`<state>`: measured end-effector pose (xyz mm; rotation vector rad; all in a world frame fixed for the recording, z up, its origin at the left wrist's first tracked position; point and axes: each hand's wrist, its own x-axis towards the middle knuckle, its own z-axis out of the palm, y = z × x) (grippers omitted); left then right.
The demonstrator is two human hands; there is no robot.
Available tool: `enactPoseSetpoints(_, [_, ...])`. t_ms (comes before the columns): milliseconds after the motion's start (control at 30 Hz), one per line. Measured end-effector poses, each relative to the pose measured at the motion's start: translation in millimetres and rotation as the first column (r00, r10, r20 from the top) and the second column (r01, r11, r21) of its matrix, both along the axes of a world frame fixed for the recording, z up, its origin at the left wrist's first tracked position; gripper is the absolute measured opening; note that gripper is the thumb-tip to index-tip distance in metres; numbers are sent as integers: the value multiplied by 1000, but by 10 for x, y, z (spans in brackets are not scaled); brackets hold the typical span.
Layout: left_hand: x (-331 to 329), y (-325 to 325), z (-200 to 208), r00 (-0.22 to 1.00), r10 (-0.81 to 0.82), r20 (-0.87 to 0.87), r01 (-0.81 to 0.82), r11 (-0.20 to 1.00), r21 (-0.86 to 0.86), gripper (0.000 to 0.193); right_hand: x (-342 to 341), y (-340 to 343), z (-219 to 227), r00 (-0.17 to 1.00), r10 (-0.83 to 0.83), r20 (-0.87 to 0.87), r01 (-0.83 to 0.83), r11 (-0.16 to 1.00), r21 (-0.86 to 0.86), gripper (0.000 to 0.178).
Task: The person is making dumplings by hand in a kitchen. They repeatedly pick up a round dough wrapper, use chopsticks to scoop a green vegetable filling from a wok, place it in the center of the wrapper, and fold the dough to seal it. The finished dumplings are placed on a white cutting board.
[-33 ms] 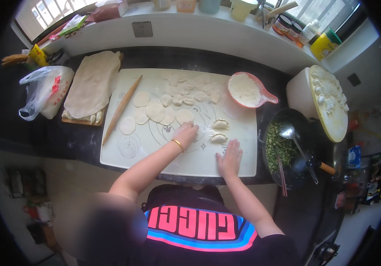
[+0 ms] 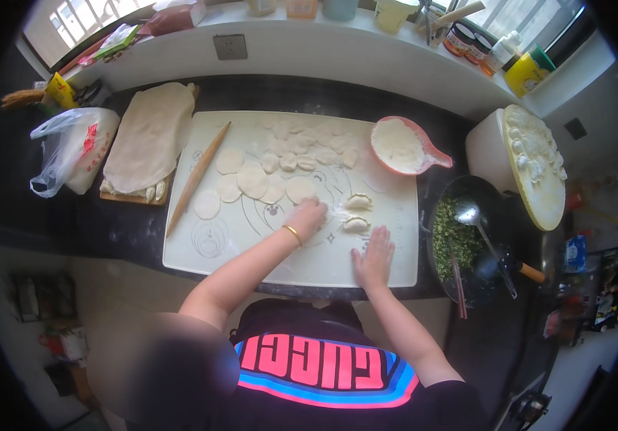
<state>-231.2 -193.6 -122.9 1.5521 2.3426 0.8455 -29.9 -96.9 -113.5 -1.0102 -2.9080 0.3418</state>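
Observation:
My left hand (image 2: 308, 218), a gold bangle on its wrist, is closed with fingers curled down at the near edge of a round dough wrapper (image 2: 300, 189). Whatever its fingertips hold is hidden under the hand. On the pale kneading mat (image 2: 251, 251), my right hand (image 2: 374, 257) lies flat with its thumb apart. Just beyond it sit two pleated dumplings, the nearer dumpling (image 2: 356, 225) by my fingertips. Other flat wrappers (image 2: 253, 182) spread to the left, partly overlapping. Several small flattened dough pieces (image 2: 306, 164) cluster at the mat's far side.
A wooden rolling pin (image 2: 197, 179) lies along the mat's left edge. Beyond it, a dough sheet (image 2: 149, 136) covers a board. Far right stands a red bowl of flour (image 2: 397, 146); beside the mat, a pan (image 2: 489, 284) holds chopped green filling (image 2: 454, 233), a spoon and chopsticks.
My left hand has shifted very slightly to the right beside the wrapper. My right hand stays in its place on the mat.

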Motion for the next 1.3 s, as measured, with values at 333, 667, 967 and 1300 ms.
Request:
enactPoseSetpoints(333, [-560, 258, 155, 936, 351, -14, -351, 931, -99, 36, 8, 27, -9, 999, -8, -45, 9, 1000, 20, 80])
enactPoseSetpoints(667, [-743, -19, 256, 858, 314, 406, -258, 948, -187, 21, 13, 32, -6, 995, 5, -96, -3, 1000, 24, 77])
enactPoseSetpoints(967, [-433, -382, 584, 616, 4, 788, -275, 938, 209, 14, -253, -41, 269, 731, -120, -672, -96, 957, -275, 39])
enactPoseSetpoints(1300, [68, -171, 1199, 41, -221, 974, -334, 916, 222, 26, -762, 84, 1072, 586, -548, -596, -332, 509, -794, 15])
